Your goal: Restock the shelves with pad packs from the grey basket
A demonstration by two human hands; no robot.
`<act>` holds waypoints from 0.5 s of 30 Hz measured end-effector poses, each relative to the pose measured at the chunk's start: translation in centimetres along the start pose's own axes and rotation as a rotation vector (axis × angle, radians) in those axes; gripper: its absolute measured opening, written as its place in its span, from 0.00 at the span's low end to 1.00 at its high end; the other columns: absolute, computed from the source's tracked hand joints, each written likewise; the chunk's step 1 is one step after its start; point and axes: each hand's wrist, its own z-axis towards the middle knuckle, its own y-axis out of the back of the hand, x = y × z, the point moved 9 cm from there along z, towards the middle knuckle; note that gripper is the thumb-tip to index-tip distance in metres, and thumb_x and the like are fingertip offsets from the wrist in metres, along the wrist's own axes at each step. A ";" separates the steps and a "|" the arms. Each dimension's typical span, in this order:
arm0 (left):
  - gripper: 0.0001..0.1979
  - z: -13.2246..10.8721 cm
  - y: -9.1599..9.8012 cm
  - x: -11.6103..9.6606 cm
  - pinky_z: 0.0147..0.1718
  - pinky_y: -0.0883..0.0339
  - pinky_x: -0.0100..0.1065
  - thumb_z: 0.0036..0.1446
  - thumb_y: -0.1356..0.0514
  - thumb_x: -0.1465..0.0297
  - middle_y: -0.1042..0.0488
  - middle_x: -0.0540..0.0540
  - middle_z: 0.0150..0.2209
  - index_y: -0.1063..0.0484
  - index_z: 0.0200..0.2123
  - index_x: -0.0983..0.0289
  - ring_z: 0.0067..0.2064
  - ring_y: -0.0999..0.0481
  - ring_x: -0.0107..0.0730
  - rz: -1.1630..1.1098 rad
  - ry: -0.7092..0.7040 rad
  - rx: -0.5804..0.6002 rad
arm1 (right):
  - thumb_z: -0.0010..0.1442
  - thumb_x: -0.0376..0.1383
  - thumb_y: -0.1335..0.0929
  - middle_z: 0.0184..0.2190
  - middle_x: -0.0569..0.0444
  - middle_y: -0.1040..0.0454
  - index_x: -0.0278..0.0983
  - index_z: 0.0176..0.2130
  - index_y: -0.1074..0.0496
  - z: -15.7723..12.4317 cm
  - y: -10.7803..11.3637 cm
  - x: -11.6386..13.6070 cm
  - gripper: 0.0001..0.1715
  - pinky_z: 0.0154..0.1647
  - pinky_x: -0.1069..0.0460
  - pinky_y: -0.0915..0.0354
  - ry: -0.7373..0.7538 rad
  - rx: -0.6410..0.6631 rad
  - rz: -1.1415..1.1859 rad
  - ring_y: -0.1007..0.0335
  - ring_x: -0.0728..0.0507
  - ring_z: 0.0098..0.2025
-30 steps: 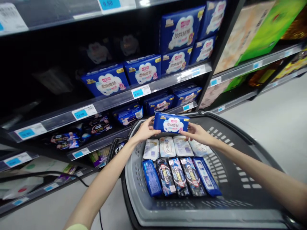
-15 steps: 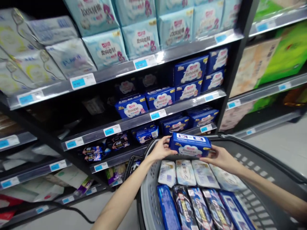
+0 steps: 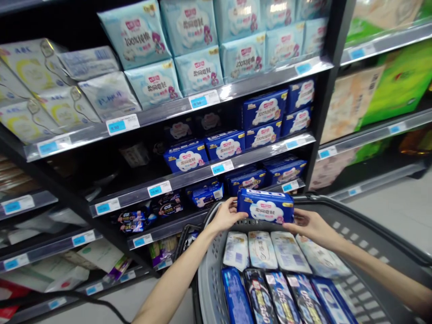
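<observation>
I hold a dark blue pack of pads with a white cloud print, level, above the far end of a grey shopping basket. My left hand grips the pack's left end, fingers curled round it. My right hand grips its right end. In the basket below lie a row of white packs and, nearer me, a row of dark blue and black packs. Matching blue packs stand on the shelf just beyond.
Black store shelves with blue price tags fill the left and centre. Light blue packs and white packs sit on the upper shelf. Green and beige boxes are on the right-hand shelving. Grey floor lies at right; a black cable lies low left.
The camera has tilted up, so higher shelves now show. Both hands keep hold of the blue pack, which rose slightly and turned its printed face toward me.
</observation>
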 end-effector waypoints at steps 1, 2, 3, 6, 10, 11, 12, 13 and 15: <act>0.38 0.0 0.1 0.0 0.47 0.25 0.41 0.40 0.23 0.69 0.22 0.64 0.47 0.33 0.54 0.69 0.44 0.19 0.39 0.007 0.000 -0.009 | 0.50 0.55 0.24 0.30 0.48 0.20 0.34 0.51 0.24 0.0 -0.1 -0.1 0.37 0.27 0.50 0.30 -0.012 0.013 0.004 0.24 0.38 0.32; 0.38 0.0 0.1 0.0 0.47 0.25 0.42 0.41 0.23 0.69 0.22 0.64 0.47 0.33 0.54 0.69 0.44 0.19 0.39 0.010 -0.004 -0.012 | 0.51 0.55 0.25 0.31 0.48 0.20 0.35 0.50 0.25 0.0 -0.2 -0.2 0.36 0.25 0.50 0.31 -0.024 0.027 0.004 0.24 0.38 0.32; 0.37 0.0 0.1 -0.1 0.47 0.24 0.42 0.43 0.24 0.68 0.22 0.65 0.47 0.33 0.54 0.69 0.44 0.19 0.40 0.011 -0.009 -0.009 | 0.52 0.55 0.25 0.30 0.48 0.20 0.35 0.50 0.25 0.0 -0.3 -0.3 0.35 0.24 0.50 0.32 -0.035 0.042 0.001 0.24 0.38 0.32; 0.35 -0.1 -0.2 -0.2 0.46 0.24 0.41 0.46 0.25 0.65 0.21 0.64 0.46 0.33 0.55 0.68 0.44 0.19 0.40 0.021 -0.012 0.015 | 0.53 0.55 0.26 0.30 0.49 0.20 0.35 0.47 0.25 -0.2 -0.4 0.2 0.32 0.22 0.51 0.33 -0.047 0.050 0.011 0.24 0.39 0.30; 0.32 -0.3 -0.2 -0.7 0.45 0.23 0.42 0.49 0.27 0.64 0.21 0.63 0.45 0.34 0.54 0.68 0.43 0.18 0.40 0.089 -0.006 0.007 | 0.52 0.54 0.26 0.30 0.50 0.21 0.35 0.40 0.25 -0.7 -0.2 2.0 0.27 0.23 0.52 0.33 -0.002 0.014 0.037 0.25 0.42 0.29; 0.33 -0.2 -0.2 -0.8 0.46 0.23 0.43 0.49 0.27 0.64 0.21 0.64 0.47 0.34 0.54 0.68 0.44 0.18 0.40 0.105 -0.007 0.007 | 0.52 0.55 0.25 0.29 0.51 0.22 0.35 0.39 0.25 -0.7 -0.2 2.2 0.27 0.23 0.51 0.33 0.003 0.010 0.032 0.26 0.42 0.28; 0.33 -0.1 -0.2 -0.9 0.46 0.23 0.43 0.49 0.28 0.64 0.22 0.64 0.48 0.35 0.55 0.68 0.45 0.19 0.41 0.110 -0.009 0.013 | 0.51 0.55 0.25 0.28 0.51 0.22 0.35 0.38 0.25 -0.6 -0.2 2.2 0.28 0.24 0.51 0.33 0.007 0.006 0.024 0.26 0.42 0.28; 0.33 0.1 -0.3 -0.9 0.46 0.23 0.43 0.50 0.28 0.63 0.22 0.64 0.49 0.36 0.55 0.68 0.46 0.19 0.42 0.118 -0.013 0.031 | 0.51 0.55 0.25 0.28 0.51 0.22 0.34 0.39 0.25 -0.5 -0.1 2.2 0.28 0.25 0.51 0.32 0.013 0.004 0.024 0.25 0.42 0.28; 0.33 0.4 -0.5 -0.9 0.47 0.23 0.44 0.51 0.29 0.62 0.22 0.64 0.49 0.36 0.55 0.68 0.47 0.19 0.42 0.137 -0.029 0.065 | 0.50 0.54 0.24 0.26 0.52 0.22 0.34 0.41 0.24 -0.3 0.2 1.8 0.30 0.26 0.51 0.32 0.021 -0.016 -0.003 0.25 0.42 0.27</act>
